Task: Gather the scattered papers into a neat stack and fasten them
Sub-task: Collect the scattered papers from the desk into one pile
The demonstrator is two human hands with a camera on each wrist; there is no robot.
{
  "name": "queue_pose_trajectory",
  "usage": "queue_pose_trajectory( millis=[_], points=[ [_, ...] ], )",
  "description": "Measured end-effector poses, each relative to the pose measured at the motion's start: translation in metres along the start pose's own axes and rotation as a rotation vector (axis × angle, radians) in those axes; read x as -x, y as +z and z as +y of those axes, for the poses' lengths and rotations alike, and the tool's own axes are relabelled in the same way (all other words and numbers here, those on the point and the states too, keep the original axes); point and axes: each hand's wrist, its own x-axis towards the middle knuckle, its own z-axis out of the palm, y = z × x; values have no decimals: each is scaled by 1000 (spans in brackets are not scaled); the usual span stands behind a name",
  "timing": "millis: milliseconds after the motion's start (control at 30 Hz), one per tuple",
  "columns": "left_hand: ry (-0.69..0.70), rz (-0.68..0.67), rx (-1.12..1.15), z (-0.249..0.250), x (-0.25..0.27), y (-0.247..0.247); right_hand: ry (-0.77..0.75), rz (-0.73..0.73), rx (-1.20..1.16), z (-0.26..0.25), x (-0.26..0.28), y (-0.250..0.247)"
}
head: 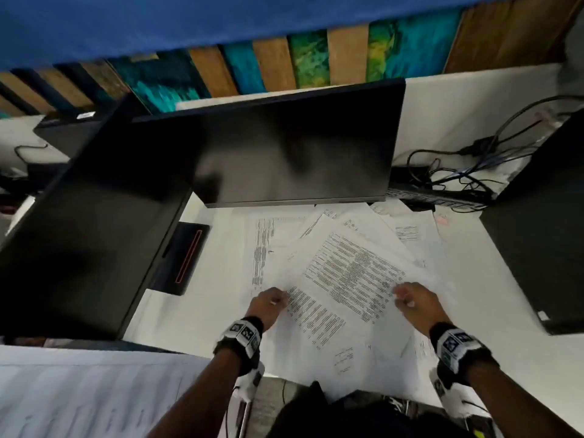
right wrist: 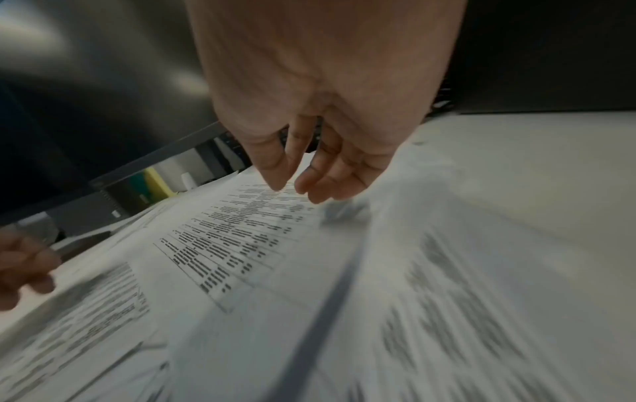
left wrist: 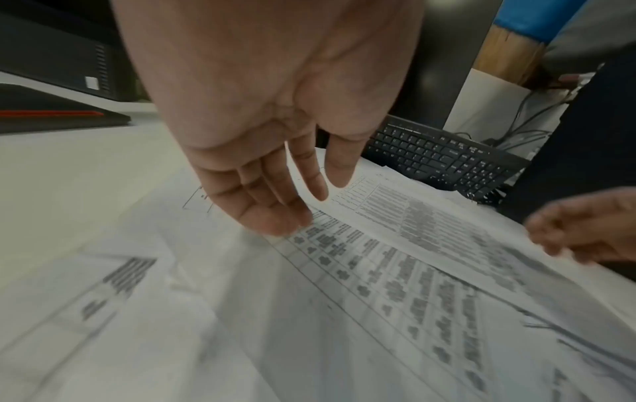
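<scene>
Papers: your printed sheets (head: 344, 273) lie fanned and overlapping on the white desk (head: 205, 286), in front of the dark monitor (head: 284, 147), between your two hands. They sit skewed at different angles, not squared.

Top sheet: the densely printed page (head: 354, 276) lies tilted across the others; its near edges run toward both your hands.

Left hand: your left hand (head: 268, 305) is at the left edge of the spread. In the left wrist view your fingers (left wrist: 272, 215) hang nearly straight and close together, tips down on the printed table of a sheet (left wrist: 378, 272). They press rather than pinch; nothing is curled round the paper.

Right hand: your right hand (head: 414, 300) is at the right edge of the top sheet. In the right wrist view your thumb and fingers (right wrist: 323, 185) are drawn narrow, tips close together just at the paper (right wrist: 241, 239). Blur hides whether they actually nip the sheet, so I cannot tell.

Around you: a keyboard (left wrist: 444, 160) sits beyond the papers, partly under them, and a tangle of cables (head: 458, 172) lies to the right of the monitor.
</scene>
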Motion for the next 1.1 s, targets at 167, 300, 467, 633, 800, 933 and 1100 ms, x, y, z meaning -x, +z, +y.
queue_pose_trajectory(
  millis=[167,300,467,633,800,933,1100],
  points=[
    [60,21,-138,3,-50,-26,-22,-12,320,-55,-77,24],
    [141,-47,-238,-1,-76,-31,36,-3,589,-76,-112,36],
    [128,-89,-217,11,-96,-22,116,57,661,-72,-118,42],
    [-9,-126,-202,20,-97,-13,262,62,537,-52,-107,17],
    [-22,-88,-177,11,-85,-14,227,102,405,-31,-93,-2],
    [-52,-60,78,-8,-65,-16,263,160,133,-24,-77,0],
    [-206,-93,452,0,-29,-2,307,54,-3,-33,-56,33]
  ],
)
